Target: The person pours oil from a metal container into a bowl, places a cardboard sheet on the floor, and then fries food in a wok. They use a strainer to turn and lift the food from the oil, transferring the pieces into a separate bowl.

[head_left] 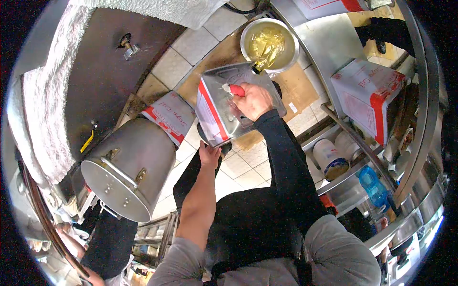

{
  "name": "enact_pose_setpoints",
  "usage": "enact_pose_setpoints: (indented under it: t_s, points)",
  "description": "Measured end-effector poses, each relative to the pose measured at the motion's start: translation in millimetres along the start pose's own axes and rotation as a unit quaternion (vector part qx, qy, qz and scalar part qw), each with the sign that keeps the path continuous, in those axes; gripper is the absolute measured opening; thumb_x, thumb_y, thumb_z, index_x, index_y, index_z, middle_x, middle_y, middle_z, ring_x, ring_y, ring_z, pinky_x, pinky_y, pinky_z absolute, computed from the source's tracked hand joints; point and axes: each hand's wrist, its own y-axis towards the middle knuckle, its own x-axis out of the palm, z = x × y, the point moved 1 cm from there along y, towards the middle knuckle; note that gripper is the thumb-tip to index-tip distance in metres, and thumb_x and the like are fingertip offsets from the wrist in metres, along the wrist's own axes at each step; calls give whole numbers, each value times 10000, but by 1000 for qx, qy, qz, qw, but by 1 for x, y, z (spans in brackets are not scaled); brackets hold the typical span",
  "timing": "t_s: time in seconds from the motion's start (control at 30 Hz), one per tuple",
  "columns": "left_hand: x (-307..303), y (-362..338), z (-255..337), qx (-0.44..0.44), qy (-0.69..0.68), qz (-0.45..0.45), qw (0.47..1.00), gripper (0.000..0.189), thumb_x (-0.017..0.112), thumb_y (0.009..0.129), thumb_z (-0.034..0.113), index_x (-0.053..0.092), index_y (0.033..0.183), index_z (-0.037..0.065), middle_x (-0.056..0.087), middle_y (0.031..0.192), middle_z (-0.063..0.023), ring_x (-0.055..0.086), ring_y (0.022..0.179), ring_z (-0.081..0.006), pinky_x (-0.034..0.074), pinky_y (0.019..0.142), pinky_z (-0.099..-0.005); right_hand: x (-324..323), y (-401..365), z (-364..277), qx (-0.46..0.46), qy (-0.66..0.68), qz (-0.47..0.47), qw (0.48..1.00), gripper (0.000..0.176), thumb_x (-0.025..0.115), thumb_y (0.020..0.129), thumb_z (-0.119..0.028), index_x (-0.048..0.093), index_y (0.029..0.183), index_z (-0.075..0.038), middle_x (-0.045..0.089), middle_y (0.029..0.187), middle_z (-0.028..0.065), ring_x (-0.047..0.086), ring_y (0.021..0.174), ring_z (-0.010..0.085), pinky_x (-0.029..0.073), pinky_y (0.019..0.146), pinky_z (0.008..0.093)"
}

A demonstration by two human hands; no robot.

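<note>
A square metal oil tin (pixel 212 90) with a red stripe is tilted over a round metal bowl (pixel 295 46) on the floor. Yellow oil (pixel 268 53) runs from the tin's spout corner and pools in the bowl. My right hand (pixel 257 101), in a black sleeve, is closed around the red handle (pixel 236 90) on top of the tin. Low on the tin's near end, my left hand (pixel 209 155) grips the bottom edge, its fingertips partly hidden beneath it.
A large steel pot (pixel 138 167) lies at left beside another oil tin (pixel 171 117). More tins, one an oil tin (pixel 367 95), stand along the right. Flattened cardboard (pixel 303 88) covers floor tiles. A blue bottle (pixel 372 186) sits on the right shelf. Another person's dark-clothed leg (pixel 112 243) shows lower left.
</note>
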Motion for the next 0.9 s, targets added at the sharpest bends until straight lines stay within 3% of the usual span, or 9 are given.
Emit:
enact_pose_setpoints:
  t_s: [0.23,0.6,0.7,0.8,0.9]
  points:
    - [34,-33,-6,13,-7,141,990,748,415,933,648,501,1253,-22,554,1126,-102,521,1055,-214,439,939,-348,-1,3,3,2,-12,-18,1000,242,649,746,-296,627,848,-77,666,820,208,638,814,419,503,731,523]
    - [40,-35,-4,4,5,142,990,733,408,938,645,523,1196,-31,580,1076,-101,551,948,-210,486,832,-342,1,6,12,-24,-2,-10,1000,218,660,830,-270,640,907,-68,655,809,213,626,805,421,491,700,498]
    - [43,-36,-5,0,7,157,988,756,410,932,658,511,1210,-38,587,1089,-94,558,943,-206,486,829,-345,-2,8,15,-34,2,-28,999,231,660,842,-280,633,928,-68,657,833,217,624,828,424,490,708,497]
    - [43,-39,-7,-4,-13,80,997,775,423,920,669,499,1220,-41,582,1103,-90,558,955,-207,490,821,-349,-3,12,15,-18,-10,-33,999,247,663,847,-290,626,942,-65,656,851,223,620,848,429,490,716,494]
    - [47,-42,-5,-1,-8,105,994,809,430,907,687,482,1247,-45,573,1110,-98,552,977,-217,480,874,-364,-1,15,18,-8,-21,-25,999,256,665,848,-295,622,935,-58,653,845,226,618,846,434,489,714,495]
